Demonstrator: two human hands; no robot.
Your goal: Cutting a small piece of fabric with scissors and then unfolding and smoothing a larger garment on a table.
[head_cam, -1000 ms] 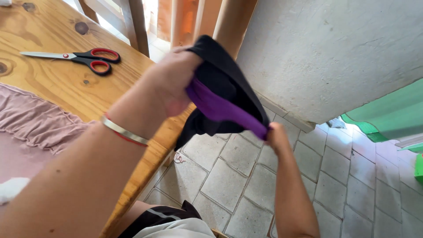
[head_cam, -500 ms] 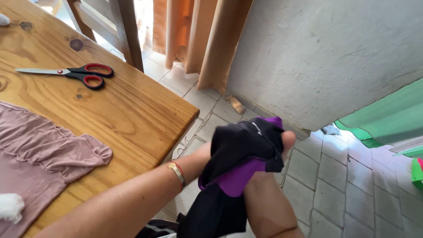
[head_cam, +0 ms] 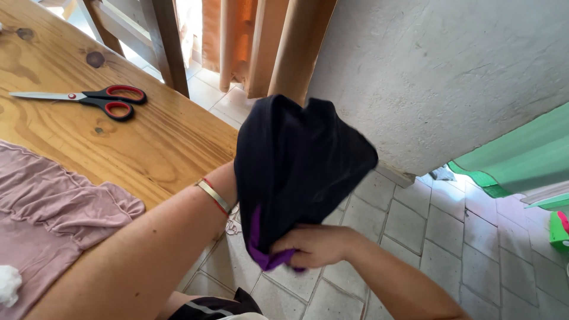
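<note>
The left hand is buried inside the black cloth [head_cam: 296, 172], so only the wrist and its bangle [head_cam: 213, 195] show at the opening; whether those fingers are spread or curled, I cannot tell. The right hand [head_cam: 314, 246] sits just below, fingers pinched tight on the lower hem, where a purple lining [head_cam: 261, 252] peeks out. The cloth is held up in the air off the table's edge, draped over the hidden hand like a hood.

This looks like turning the piece over the hand. A steady downward pull from the pinching hand, with the inner hand braced, seems to be what comes next.

Left of the grip, on the wooden table [head_cam: 148, 142], lie red-handled scissors [head_cam: 89, 98] and a pink cloth [head_cam: 53, 201], cut off by the frame edge. A white tuft [head_cam: 7, 284] at the corner is too small to make out.
</note>
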